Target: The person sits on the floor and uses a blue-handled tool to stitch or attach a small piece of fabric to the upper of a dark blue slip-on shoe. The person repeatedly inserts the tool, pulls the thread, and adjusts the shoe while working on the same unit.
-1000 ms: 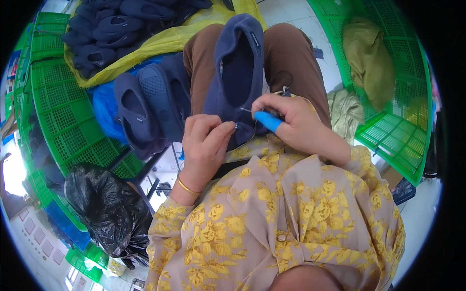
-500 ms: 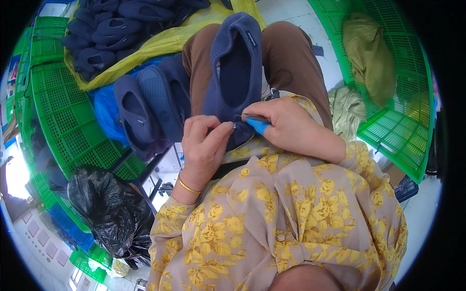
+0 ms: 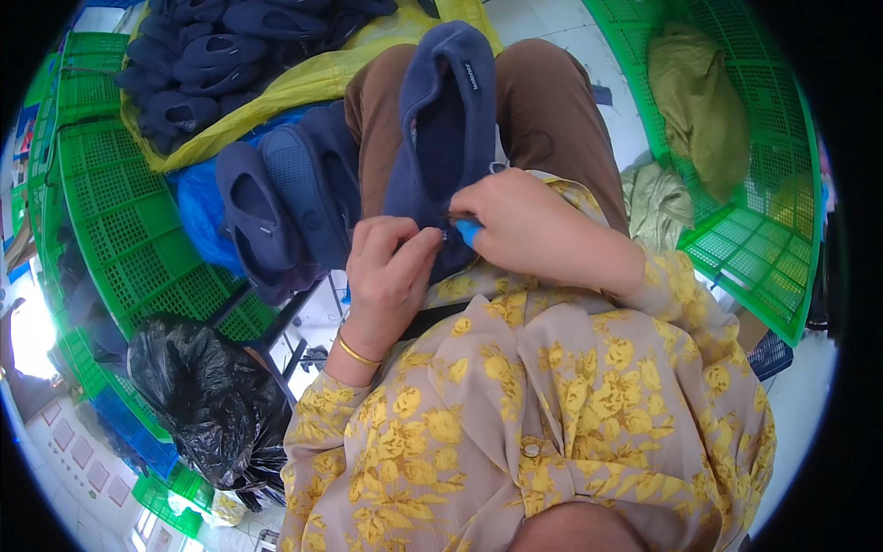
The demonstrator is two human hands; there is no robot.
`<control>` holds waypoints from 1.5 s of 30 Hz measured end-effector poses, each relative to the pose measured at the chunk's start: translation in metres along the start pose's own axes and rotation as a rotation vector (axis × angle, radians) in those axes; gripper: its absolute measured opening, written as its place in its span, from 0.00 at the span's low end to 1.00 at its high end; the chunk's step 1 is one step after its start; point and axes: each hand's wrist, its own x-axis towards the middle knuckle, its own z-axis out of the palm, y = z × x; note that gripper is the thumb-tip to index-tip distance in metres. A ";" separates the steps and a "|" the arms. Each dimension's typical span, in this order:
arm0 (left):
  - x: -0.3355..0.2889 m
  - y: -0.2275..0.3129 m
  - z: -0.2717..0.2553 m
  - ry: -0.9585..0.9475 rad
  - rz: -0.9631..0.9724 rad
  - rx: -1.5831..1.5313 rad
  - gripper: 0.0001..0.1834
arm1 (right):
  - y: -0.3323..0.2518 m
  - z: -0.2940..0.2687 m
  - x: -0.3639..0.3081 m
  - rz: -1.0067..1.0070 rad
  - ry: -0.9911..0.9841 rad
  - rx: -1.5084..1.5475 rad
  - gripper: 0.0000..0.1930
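Note:
A navy slipper [image 3: 448,184] lies along my lap, its opening upward and its far end between my knees. At its near end my left hand [image 3: 391,262] is closed, thumb and forefinger pinching the fabric beside a tiny shiny piece [image 3: 445,235]. My right hand [image 3: 520,221] is closed on a thin metal tool [image 3: 451,218], mostly hidden in the fingers, its tip against the slipper near my left fingertips. Something blue [image 3: 467,230] covers one right fingertip. What kind of tool it is cannot be made out.
Several more navy slippers [image 3: 262,202] stand left of my knee. Beyond them a heap of slippers [image 3: 216,60] lies on a yellow sack [image 3: 303,87]. Green crates [image 3: 120,184] flank me, the right one holding olive cloth [image 3: 704,110]. A black plastic bag [image 3: 202,396] hangs at my left.
My right hand has moved slightly left and up, turning so its back faces upward, and the metal tool shows less. My left hand and the slipper stay nearly in place.

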 end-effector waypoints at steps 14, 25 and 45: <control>-0.014 0.002 -0.002 0.040 -0.116 -0.070 0.15 | 0.005 -0.003 -0.005 0.019 0.028 0.177 0.08; -0.013 -0.006 0.002 0.106 -0.091 -0.134 0.13 | 0.022 0.010 0.002 -0.171 0.082 0.214 0.15; -0.017 -0.004 0.006 0.115 -0.093 -0.116 0.12 | 0.007 -0.007 0.002 -0.132 -0.061 0.013 0.13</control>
